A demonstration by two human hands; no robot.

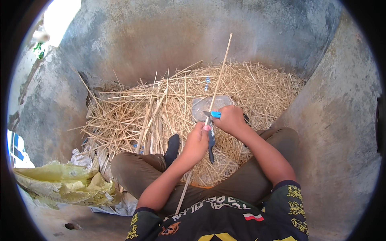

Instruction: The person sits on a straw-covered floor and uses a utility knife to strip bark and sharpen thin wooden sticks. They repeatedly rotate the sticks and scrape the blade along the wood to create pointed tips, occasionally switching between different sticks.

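Person sat cross-legged on a bed of straw (pixel 249 86) against a grey concrete wall (pixel 161 36). Left hand (pixel 196 141) was closed around a long pale stick (pixel 219 74), which ran from the lap up and away toward the far wall. Right hand (pixel 230 119) was clamped on a blue-handled knife (pixel 212 114), blade laid against the stick just beyond the left fist. A second dark blade-like tool (pixel 211 144) hung below the left hand; whose grip held it, I could not tell.

Judgement: shaving goes best with shallow strokes away from the body, thumb clear of the edge.

Stick looked straight, thin, smooth, light tan. A yellow sack (pixel 64 180) lay near left.
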